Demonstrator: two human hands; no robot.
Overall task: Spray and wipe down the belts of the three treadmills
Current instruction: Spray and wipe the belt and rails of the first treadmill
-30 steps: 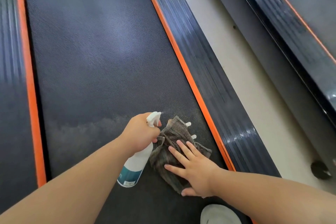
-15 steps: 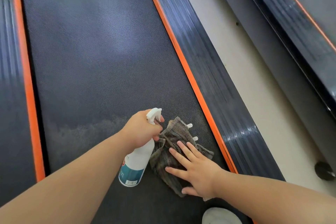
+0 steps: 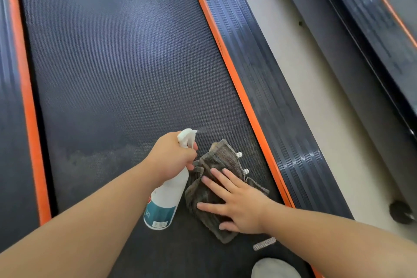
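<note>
Spraying: left hand (image 3: 173, 156) is wrapped round the neck of the spray bottle (image 3: 168, 198), finger on the trigger, nozzle aimed toward 2 o'clock, and a thin mist (image 3: 203, 130) leaves the tip. Right hand (image 3: 239, 205) lies flat with fingers spread, pressing the brown cloth (image 3: 216, 165) onto the belt (image 3: 124, 63), at 3 o'clock from the bottle and just beside it. The cloth's edge at 3 o'clock sits near the right orange strip (image 3: 228, 58) without touching it. Past that strip are the ribbed side rail (image 3: 270, 88), then pale floor (image 3: 304, 74), then the next treadmill (image 3: 372, 18) at 1 o'clock. The left orange strip (image 3: 24, 97) runs down the 9 o'clock side. There is wide open belt from 10 to 12 o'clock, and a dull smeared patch (image 3: 101, 158) at 9 o'clock from the left hand. A white dash (image 3: 264, 244) marks the belt at 5 o'clock from the cloth, and a grey shoe tip (image 3: 275, 268) shows at the bottom edge. Versus half a second ago: mist now shows at the nozzle where none did, the white dash has come into view, and both hands and the cloth keep the same spots.
</note>
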